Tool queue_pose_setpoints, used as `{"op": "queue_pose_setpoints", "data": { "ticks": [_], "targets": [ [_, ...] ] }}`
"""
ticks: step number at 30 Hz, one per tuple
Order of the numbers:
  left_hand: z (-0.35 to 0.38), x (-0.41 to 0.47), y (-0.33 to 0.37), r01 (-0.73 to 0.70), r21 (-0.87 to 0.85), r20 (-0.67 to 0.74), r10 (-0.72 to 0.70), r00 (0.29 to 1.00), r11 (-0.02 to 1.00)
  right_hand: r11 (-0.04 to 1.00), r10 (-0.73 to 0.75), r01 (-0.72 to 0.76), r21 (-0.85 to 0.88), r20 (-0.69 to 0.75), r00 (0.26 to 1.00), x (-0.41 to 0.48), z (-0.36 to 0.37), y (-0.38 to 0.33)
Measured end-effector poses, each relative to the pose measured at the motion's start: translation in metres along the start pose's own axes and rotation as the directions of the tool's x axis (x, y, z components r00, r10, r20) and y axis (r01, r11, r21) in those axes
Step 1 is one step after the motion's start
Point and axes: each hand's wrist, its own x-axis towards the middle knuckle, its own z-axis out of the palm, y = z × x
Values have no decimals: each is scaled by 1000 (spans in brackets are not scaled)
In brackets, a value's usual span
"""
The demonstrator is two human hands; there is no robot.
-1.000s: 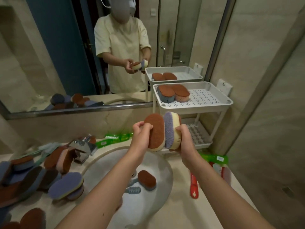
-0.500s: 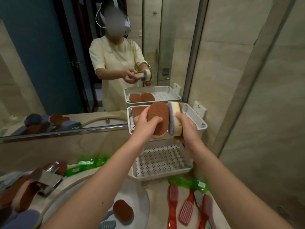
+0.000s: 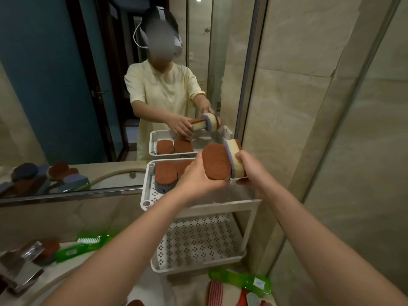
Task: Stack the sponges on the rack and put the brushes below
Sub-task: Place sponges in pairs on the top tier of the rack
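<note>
over the top tray (image 3: 146, 195) of the white rack (image 3: 249, 226), the left hand (image 3: 196, 177) grips a brown-faced sponge (image 3: 216, 162) held on edge, and the right hand (image 3: 251, 171) grips a yellow sponge (image 3: 237, 161) with a purple face just beside it. two more sponges (image 3: 165, 173) lie in that tray, brown side up. a green brush (image 3: 240, 279) and a red brush (image 3: 215, 292) lie on the counter before the lower tray (image 3: 198, 268).

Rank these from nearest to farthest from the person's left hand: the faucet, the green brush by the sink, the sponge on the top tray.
1. Sponge on the top tray, just left of the left hand, which grips a brown-faced sponge.
2. Green brush, down at the lower left.
3. Faucet, farthest, at the far left edge.
</note>
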Motion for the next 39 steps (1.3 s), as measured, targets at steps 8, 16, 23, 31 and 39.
{"op": "queue_pose_setpoints", "data": {
  "ticks": [8,16,23,31,39],
  "targets": [
    [21,20,-23,23,631,-59,18,998,775,958,-183,173,-227,-23,983,29,1,14],
    [24,25,-30,29,785,-23,-17,1000,619,848,-196,161,-505,-17,980,47,9,36],
    [25,26,-34,-82,767,69,44,997,636,727,-298,217,-651,-14,955,44,18,47],
    [27,26,-34,-10,754,13,1,1000,657,504,-398,178,-845,-44,916,30,21,45],
    [25,24,-32,-17,747,35,-14,999,665,405,-323,162,-900,24,946,26,22,42]
  ]
}}
